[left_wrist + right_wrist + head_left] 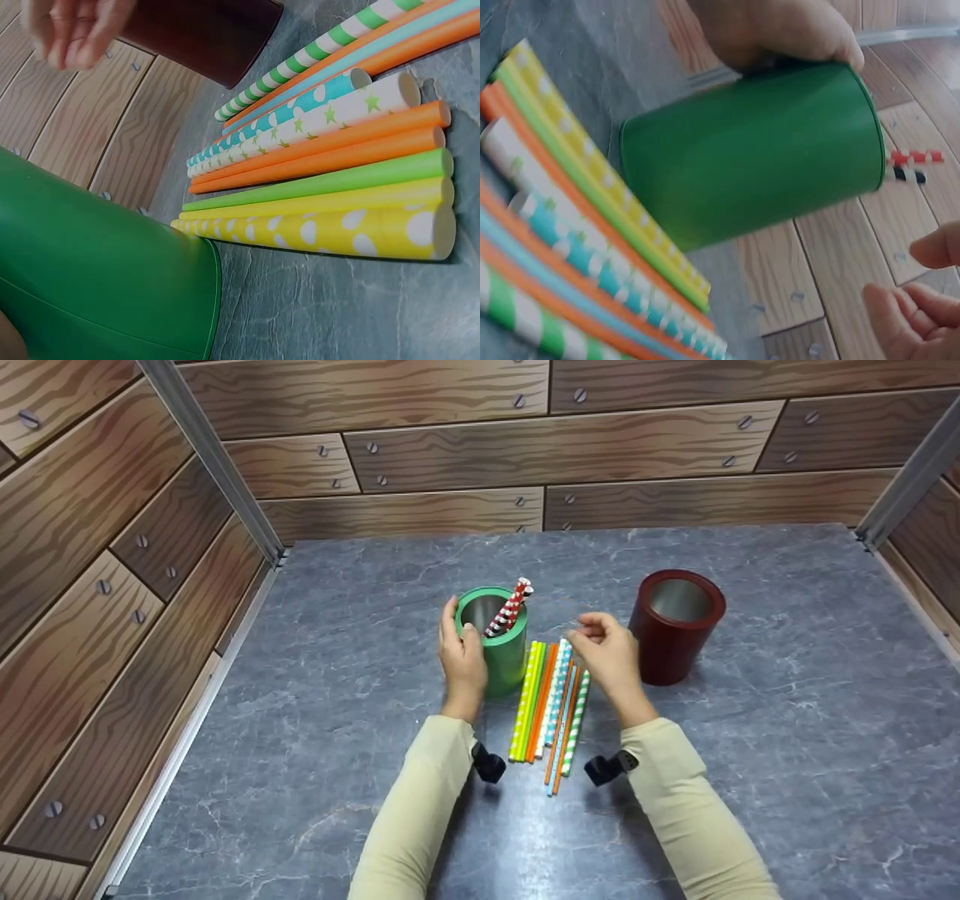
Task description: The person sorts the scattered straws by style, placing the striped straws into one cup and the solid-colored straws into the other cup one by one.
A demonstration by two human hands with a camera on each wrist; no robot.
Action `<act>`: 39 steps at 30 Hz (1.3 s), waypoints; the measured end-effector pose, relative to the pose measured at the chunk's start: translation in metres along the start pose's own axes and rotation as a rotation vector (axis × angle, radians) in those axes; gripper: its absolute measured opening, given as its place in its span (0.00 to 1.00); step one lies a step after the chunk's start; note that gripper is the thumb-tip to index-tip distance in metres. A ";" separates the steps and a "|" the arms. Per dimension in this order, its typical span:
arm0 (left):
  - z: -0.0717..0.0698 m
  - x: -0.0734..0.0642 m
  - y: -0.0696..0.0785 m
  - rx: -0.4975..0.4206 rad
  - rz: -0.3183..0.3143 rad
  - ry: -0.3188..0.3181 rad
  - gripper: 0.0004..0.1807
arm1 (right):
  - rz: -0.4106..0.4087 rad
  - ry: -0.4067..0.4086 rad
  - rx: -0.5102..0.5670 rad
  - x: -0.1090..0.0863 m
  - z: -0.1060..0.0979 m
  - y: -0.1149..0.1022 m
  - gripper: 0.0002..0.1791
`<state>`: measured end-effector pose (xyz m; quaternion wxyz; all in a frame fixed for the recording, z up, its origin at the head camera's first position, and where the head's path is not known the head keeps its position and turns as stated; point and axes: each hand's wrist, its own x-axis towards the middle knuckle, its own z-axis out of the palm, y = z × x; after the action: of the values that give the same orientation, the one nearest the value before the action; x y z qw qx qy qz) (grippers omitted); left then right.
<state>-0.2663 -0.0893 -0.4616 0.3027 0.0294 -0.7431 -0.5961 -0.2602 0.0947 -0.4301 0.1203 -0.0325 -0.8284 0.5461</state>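
My left hand (462, 660) holds the green cylindrical container (507, 667), thumb at the rim and fingers round the far left side. The container stands upright on the table. Inside it lean a red dotted paper straw (517, 600) and a black dotted straw (910, 175), their ends above the rim. My right hand (609, 656) hovers by the far ends of a row of paper straws, thumb and fingertips apart with nothing between them. In that row are a yellow dotted straw (330, 231), a plain green straw (337, 177), several orange ones and a green striped straw (576, 724).
A dark red cylindrical container (667, 649) stands upright just right of my right hand, its inside showing no straws. The grey marbled table (337, 607) is bounded by wood-patterned panels (442, 457) at the back and sides.
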 end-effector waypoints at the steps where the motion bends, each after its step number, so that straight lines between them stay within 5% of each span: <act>1: 0.000 0.000 0.000 0.003 -0.002 -0.001 0.26 | 0.024 -0.003 -0.024 0.001 -0.002 0.003 0.17; 11: -0.002 0.000 0.001 0.009 -0.004 -0.004 0.26 | 0.102 -0.031 -0.185 0.002 -0.005 0.039 0.21; 24: -0.001 -0.001 0.000 0.007 -0.029 -0.022 0.26 | 0.259 -0.165 -0.216 0.013 0.003 0.068 0.28; 39: -0.001 -0.001 0.000 0.006 0.004 -0.014 0.26 | 0.232 -0.282 -0.374 0.023 0.004 0.074 0.19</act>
<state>-0.2647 -0.0895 -0.4620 0.2988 0.0246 -0.7470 -0.5934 -0.2896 0.1248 -0.4956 -0.0678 -0.0724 -0.9143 0.3926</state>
